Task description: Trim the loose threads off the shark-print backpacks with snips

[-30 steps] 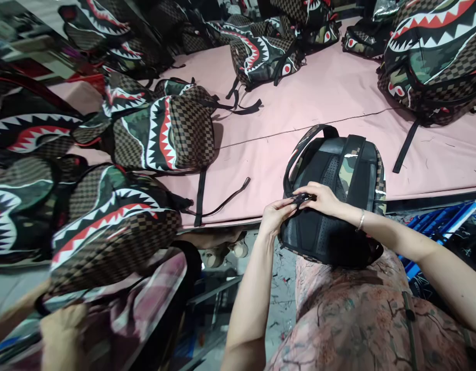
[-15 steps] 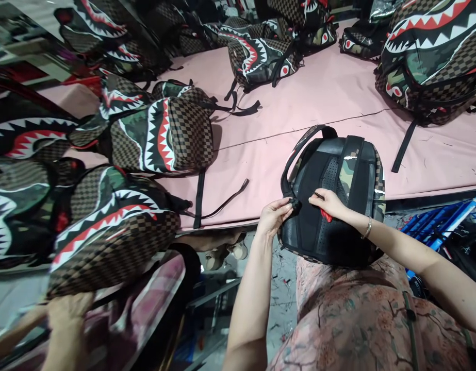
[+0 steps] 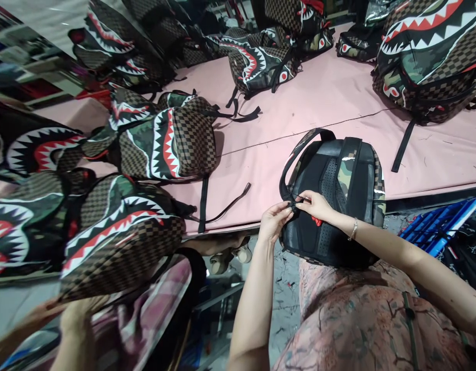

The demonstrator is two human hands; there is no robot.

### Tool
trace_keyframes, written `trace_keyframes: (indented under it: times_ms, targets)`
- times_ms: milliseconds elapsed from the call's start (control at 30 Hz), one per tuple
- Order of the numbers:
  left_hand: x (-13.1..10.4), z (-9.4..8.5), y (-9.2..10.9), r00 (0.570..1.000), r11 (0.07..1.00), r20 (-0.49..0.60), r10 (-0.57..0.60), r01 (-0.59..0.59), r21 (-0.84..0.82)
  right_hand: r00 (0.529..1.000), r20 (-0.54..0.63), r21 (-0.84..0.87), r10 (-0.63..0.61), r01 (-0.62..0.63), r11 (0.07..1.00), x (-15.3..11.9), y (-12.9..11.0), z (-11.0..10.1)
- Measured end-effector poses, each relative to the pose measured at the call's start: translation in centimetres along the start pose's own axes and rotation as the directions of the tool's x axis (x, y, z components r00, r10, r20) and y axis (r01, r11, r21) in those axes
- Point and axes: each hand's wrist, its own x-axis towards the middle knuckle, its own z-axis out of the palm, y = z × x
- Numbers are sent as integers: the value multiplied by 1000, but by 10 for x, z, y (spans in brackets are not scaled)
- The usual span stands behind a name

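Note:
A dark backpack (image 3: 338, 226) rests back side up on the near table edge and against my lap, with its padded straps showing. My left hand (image 3: 276, 219) pinches the black strap end at the backpack's left side. Right beside it, fingertips nearly touching, my right hand (image 3: 315, 207) is closed around a small tool with red handles (image 3: 316, 221), its tip hidden at the strap end. The strap (image 3: 290, 165) loops up from there to the top of the backpack.
Shark-mouth backpacks lie on the pink table (image 3: 253, 175) at the left, back and right. At lower left, a person's hands (image 3: 77, 314) hold a checkered backpack (image 3: 125, 247). Blue racks (image 3: 442, 221) stand below the table at right.
My right hand has moved left with the red-handled tool, to the strap end at my left hand. The view has shifted slightly, and the other person's backpack appears a little further right.

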Motion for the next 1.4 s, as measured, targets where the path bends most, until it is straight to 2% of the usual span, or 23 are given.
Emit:
trace_keyframes:
  times_ms: [67, 133, 200, 267, 400, 500, 600, 667, 733, 800, 867, 933, 1000, 1100, 1167, 1267, 1333, 1400]
  targets:
    - [1, 1, 0, 1000, 1000, -22, -7, 7, -9, 993, -85, -130, -78, 67, 989, -9, 1, -5]
    - [3, 1, 1, 999, 1000, -38, -17, 17, -16, 964, -135, -291, -227, 180, 939, -18, 4, -10]
    - [4, 1, 2, 998, 999, -45, -32, 31, -20, 920, -106, -446, -377, 295, 845, -22, 7, -17]
    - [5, 2, 3, 998, 999, -45, -47, 46, -19, 881, -39, -565, -472, 370, 737, -23, 9, -22]
    - [5, 2, 4, 997, 998, -41, -62, 61, -13, 842, 65, -676, -536, 432, 596, -18, 10, -30]
    - [6, 2, 4, 997, 998, -38, -64, 64, -10, 827, 112, -682, -550, 467, 563, -15, 9, -34]
    - [6, 1, 5, 998, 998, -31, -60, 60, -8, 825, 123, -667, -552, 481, 569, -16, 9, -37]
    - [6, 1, 5, 998, 999, -20, -54, 54, -7, 831, 95, -635, -548, 474, 609, -18, 8, -37]
    - [3, 2, 6, 999, 999, -4, -46, 46, -7, 858, 19, -544, -514, 440, 715, -17, 8, -34]
    - [0, 4, 6, 999, 1000, 22, -29, 29, 3, 913, -86, -366, -398, 343, 865, -13, 8, -26]
    - [-3, 7, 5, 1000, 999, 24, 20, -21, 39, 973, -95, -152, -209, 193, 969, -5, 10, -15]
    - [-6, 9, 5, 997, 993, 0, 83, -83, 80, 998, 26, 9, -57, 56, 998, 3, 12, -3]
    - [-8, 10, 5, 990, 984, -36, 136, -131, 117, 993, 117, 122, 0, -14, 992, 9, 15, 10]
    - [-10, 7, 8, 972, 942, -59, 228, -205, 266, 998, 60, 242, 10, -24, 970, 11, 17, 24]
    - [-12, 6, 12, 941, 867, -66, 331, -276, 414, 1000, 11, 277, 15, -17, 961, 10, 16, 32]
    - [-19, 5, 17, 851, 692, -87, 518, -357, 627, 999, -38, 304, 17, -4, 953, 9, 13, 41]
    - [-24, 7, 19, 802, 554, -72, 593, -342, 759, 998, -62, 309, 18, 2, 951, 8, 10, 47]
    - [-26, 8, 18, 792, 432, -29, 609, -301, 850, 996, -82, 309, 27, 0, 951, 7, 6, 51]
